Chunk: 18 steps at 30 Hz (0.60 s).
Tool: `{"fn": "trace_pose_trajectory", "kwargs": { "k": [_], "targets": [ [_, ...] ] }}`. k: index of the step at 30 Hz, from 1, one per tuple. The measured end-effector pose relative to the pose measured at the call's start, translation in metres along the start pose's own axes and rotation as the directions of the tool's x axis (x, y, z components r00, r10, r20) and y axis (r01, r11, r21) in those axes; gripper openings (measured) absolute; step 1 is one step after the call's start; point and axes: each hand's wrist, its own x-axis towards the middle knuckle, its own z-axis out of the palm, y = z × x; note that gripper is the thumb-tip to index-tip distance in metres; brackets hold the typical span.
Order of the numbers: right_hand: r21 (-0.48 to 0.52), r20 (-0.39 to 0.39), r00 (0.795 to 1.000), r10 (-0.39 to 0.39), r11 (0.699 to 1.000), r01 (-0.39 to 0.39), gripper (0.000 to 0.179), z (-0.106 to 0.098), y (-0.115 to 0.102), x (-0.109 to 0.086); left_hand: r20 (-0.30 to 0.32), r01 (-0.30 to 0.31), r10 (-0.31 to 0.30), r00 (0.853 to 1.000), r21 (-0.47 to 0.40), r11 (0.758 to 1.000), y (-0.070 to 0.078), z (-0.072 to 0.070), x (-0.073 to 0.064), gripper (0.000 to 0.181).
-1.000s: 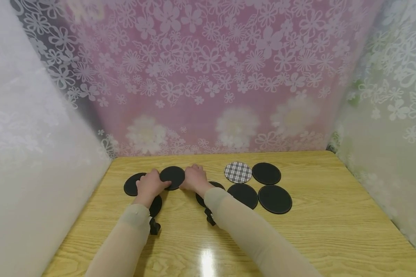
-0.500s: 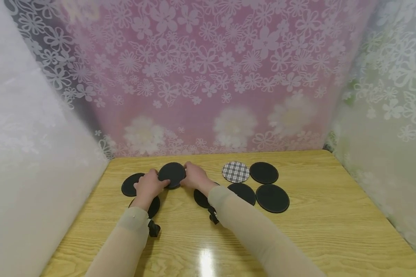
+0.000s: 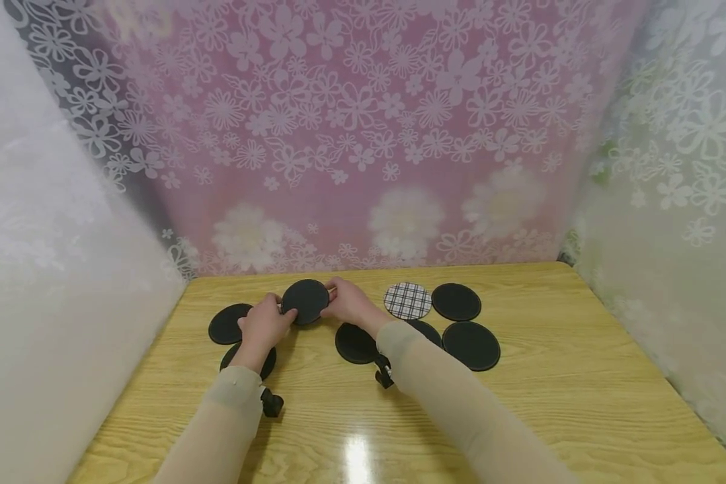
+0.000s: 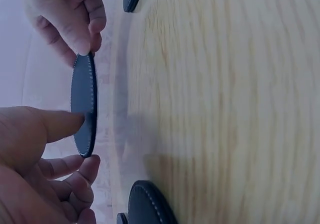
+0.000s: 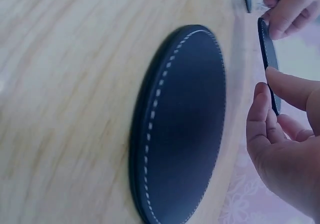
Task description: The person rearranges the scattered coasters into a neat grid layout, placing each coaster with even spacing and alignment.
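Note:
A round black coaster (image 3: 305, 302) with pale edge stitching is held between both hands, raised off the table. My left hand (image 3: 265, 327) pinches its left edge, the thumb (image 4: 62, 124) pressed on the flat face and fingers beneath. At the opposite edge, my right hand (image 3: 352, 304) pinches with thumb and fingers. Both wrist views show the coaster nearly edge-on, above the wood. Close to the left hand lie two more black coasters, one at the far left (image 3: 228, 324) and one partly hidden under the wrist (image 3: 268, 363). Another black coaster (image 5: 185, 124) lies below the right hand.
Right of the hands, a black-and-white plaid coaster (image 3: 407, 300) lies beside a black one (image 3: 456, 302). In front of them are two more black coasters, one (image 3: 472, 345) fully visible, one (image 3: 426, 331) partly behind the right sleeve. Floral curtains (image 3: 351, 134) enclose the wooden table (image 3: 581, 376).
Both hands have lifted the black coaster off the table and tilted it slightly toward the camera. The right hand has shifted a little to the right and back along its edge.

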Motion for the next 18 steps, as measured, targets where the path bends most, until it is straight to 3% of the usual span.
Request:
{"fn": "trace_pose_trajectory", "kwargs": {
  "k": [6,18],
  "targets": [
    [0.081,0.011,1.000,0.011,0.997,-0.012,0.062,-0.015,-0.002,-0.008,-0.031,-0.047,0.045,0.999,-0.051,0.998,0.003,0.003,0.000,0.043],
    [0.070,0.022,0.999,0.029,0.997,-0.030,0.064,-0.044,0.007,-0.021,-0.045,-0.089,0.084,0.995,-0.124,0.988,0.026,0.014,-0.004,0.045]
  ]
}}
